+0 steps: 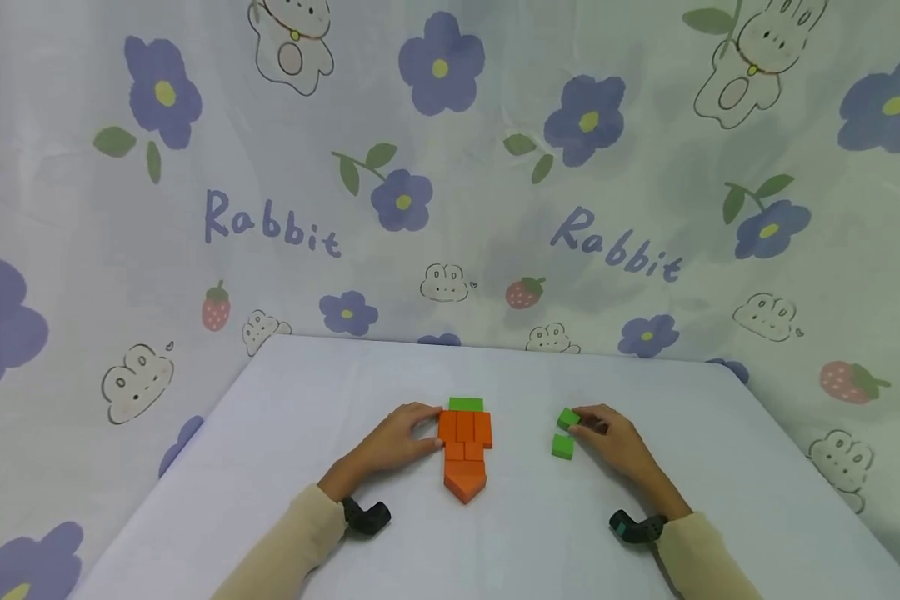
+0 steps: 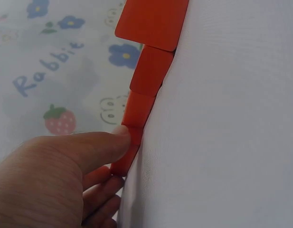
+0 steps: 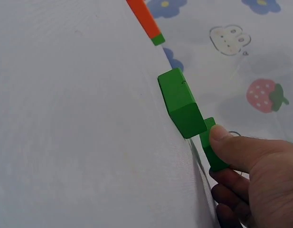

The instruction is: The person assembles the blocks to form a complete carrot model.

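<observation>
A carrot shape of several orange blocks (image 1: pixel 466 454) lies flat in the middle of the white table (image 1: pixel 285 433), with one green block (image 1: pixel 466 404) at its far end. My left hand (image 1: pixel 408 435) touches the carrot's upper left side; in the left wrist view the thumb (image 2: pixel 96 145) and fingers press the orange blocks (image 2: pixel 144 90) from the side. My right hand (image 1: pixel 607 433) pinches a small green block (image 1: pixel 567 418), seen under the thumb (image 3: pixel 222 137) in the right wrist view. A second green block (image 1: pixel 562 447) (image 3: pixel 180 102) lies just beside it.
A flower-and-rabbit printed cloth (image 1: pixel 450 167) hangs behind and round the table. The table's far edge (image 1: pixel 495 346) runs just beyond the blocks. Black wrist mounts (image 1: pixel 366 517) (image 1: pixel 636 528) sit on both forearms.
</observation>
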A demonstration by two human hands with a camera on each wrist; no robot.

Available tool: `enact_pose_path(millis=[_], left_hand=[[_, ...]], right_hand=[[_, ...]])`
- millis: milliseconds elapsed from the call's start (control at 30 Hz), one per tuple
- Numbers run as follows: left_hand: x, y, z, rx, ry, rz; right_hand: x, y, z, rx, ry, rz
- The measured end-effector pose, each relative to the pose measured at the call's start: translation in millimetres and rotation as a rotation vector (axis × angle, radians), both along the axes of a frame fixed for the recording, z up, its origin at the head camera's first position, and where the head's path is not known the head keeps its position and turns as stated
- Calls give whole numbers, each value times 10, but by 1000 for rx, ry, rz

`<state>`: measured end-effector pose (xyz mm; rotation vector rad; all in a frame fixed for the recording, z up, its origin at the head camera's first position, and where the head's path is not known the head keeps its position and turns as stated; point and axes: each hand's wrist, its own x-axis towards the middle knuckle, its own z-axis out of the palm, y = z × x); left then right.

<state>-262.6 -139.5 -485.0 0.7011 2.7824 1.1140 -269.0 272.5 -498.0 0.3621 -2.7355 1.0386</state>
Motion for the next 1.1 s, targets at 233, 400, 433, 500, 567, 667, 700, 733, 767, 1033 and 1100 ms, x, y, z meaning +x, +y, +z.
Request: enact_pose_path(millis=[233, 400, 433, 500, 567, 667, 700, 733, 767, 1033, 1100], left_hand=[[8, -31, -93, -22, 0, -8], [3, -30, -54, -16, 17, -16], [-1, -29, -38, -16, 21, -17], [-9, -28, -14, -17, 26, -12], [-11, -30, 1, -16, 26, -11], [-18, -33, 1, -12, 22, -14], [-19, -33, -3, -11, 19, -13], [-18, -32, -2, -9, 14, -14], [-18, -30, -3, -10, 9, -13], [-7, -17, 2, -10, -4, -5], [-7, -12, -1, -9, 0, -9]], right_hand=[[18, -72, 60, -33, -76, 14], [-31, -189, 225, -41, -73, 21], [-52, -224, 268, -45, -62, 27], [-96, -316, 352, -51, -39, 38], [-136, -428, 424, -49, -32, 54], [-186, -625, 513, -38, -33, 74], [-202, -693, 536, -35, -32, 81], [-223, -757, 554, -31, -31, 89], [-245, -820, 569, -29, -28, 97], [-468, -1194, 534, -22, -113, 86], [-515, -1253, 493, -37, -159, 59]])
